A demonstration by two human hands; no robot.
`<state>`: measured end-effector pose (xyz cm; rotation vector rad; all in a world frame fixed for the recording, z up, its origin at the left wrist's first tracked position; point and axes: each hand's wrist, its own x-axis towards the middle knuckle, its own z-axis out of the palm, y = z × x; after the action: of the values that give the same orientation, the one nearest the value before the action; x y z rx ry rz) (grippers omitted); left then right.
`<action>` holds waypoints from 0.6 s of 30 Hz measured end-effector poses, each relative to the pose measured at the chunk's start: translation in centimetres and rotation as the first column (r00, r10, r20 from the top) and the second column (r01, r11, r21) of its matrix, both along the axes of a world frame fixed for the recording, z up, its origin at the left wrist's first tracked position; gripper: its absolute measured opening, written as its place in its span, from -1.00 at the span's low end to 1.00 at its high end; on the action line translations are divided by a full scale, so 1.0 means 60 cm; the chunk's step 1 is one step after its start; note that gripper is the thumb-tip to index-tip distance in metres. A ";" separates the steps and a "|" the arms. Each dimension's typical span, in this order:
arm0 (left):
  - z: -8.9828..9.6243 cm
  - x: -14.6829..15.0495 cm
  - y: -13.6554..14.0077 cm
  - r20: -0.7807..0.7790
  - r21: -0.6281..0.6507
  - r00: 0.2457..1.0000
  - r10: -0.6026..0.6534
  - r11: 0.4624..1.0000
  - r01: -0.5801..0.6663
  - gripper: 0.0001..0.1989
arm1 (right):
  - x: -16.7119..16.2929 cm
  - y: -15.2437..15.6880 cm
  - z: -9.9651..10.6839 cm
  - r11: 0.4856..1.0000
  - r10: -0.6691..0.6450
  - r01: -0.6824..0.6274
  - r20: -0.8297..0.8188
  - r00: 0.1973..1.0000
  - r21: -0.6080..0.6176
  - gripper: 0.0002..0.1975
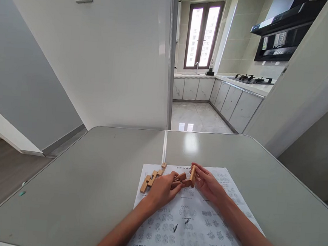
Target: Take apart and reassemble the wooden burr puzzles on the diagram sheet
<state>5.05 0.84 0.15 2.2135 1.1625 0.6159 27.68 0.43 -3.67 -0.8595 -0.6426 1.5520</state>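
My left hand [163,186] is closed around some notched wooden puzzle pieces [180,177] above the printed sheet. In my right hand [206,182] a wooden puzzle bar [192,176] stands nearly upright, pinched between thumb and fingers. Its lower end meets, or nearly meets, the pieces at my left hand; I cannot tell whether they interlock. Just left of my left hand, more notched wooden pieces [154,178] lie in a slanting row, with a small one [164,165] at its far end. My left fingers partly hide the pieces they hold.
A large sheet [197,235] printed with small line diagrams lies on the grey table [62,190]. A seam [165,146] crosses the tabletop. Small green bits [22,193] sit near the left edge. Beyond the table are a white wall and a kitchen with a stove [252,80].
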 end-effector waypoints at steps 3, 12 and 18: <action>0.003 0.000 -0.001 0.020 -0.011 0.999 0.037 0.999 -0.036 -0.69 | 0.000 0.000 0.000 1.000 -0.004 0.004 0.009 1.000 0.002 -0.63; 0.021 0.008 0.009 0.298 -0.218 0.944 0.138 0.973 -0.074 -0.57 | -0.005 -0.002 0.001 1.000 0.013 -0.013 -0.014 1.000 -0.005 -0.62; 0.010 0.011 0.015 0.494 -0.482 0.850 0.185 0.872 0.090 -0.60 | -0.016 -0.009 0.006 0.997 -0.042 0.034 0.128 0.991 0.067 -0.63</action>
<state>5.73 1.74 0.73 1.4535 0.9466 0.7863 26.70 -0.10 -3.28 -0.9231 -0.7615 1.4422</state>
